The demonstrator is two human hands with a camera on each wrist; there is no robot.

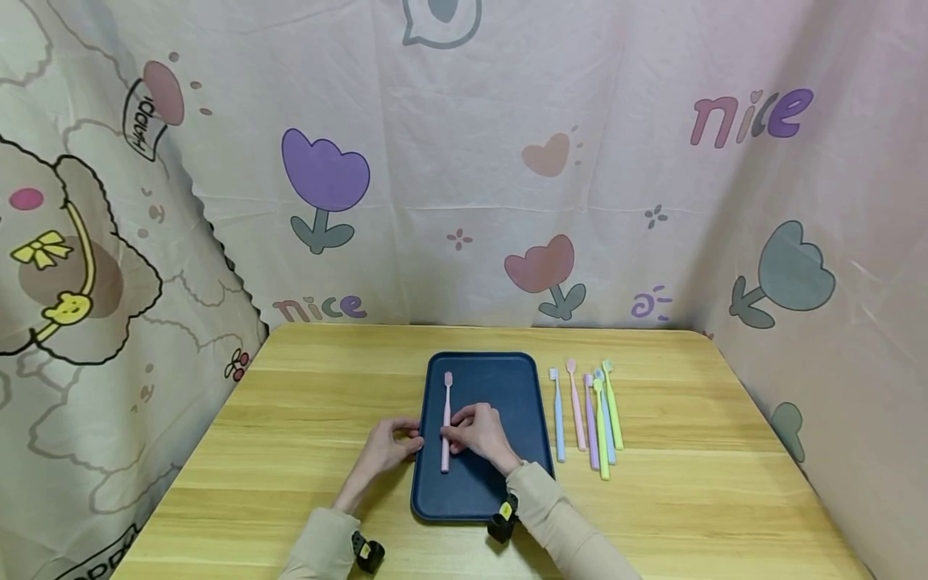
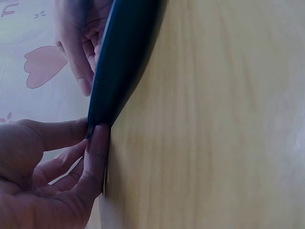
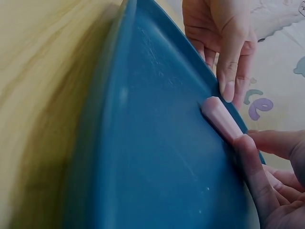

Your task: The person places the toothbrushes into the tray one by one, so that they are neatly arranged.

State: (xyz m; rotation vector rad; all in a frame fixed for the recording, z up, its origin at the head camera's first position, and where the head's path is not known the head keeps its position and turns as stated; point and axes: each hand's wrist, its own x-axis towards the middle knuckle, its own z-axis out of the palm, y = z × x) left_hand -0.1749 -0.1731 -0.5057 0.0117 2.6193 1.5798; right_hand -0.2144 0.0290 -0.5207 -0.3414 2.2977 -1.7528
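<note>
A dark blue tray lies on the table, its long sides running away from me. My left hand pinches its left rim; in the left wrist view the thumb and a finger close on the edge from both sides. Over the tray's left half, my right hand holds a pink toothbrush by the handle between thumb and fingers. The toothbrush is lined up with the tray's left side, its head pointing away from me. In the right wrist view the handle's end shows close over the tray floor.
Right of the tray, several toothbrushes lie on the wooden table: a blue one, a pink one, a purple one and green ones, some close together or overlapping. A patterned curtain hangs behind the table and at its sides.
</note>
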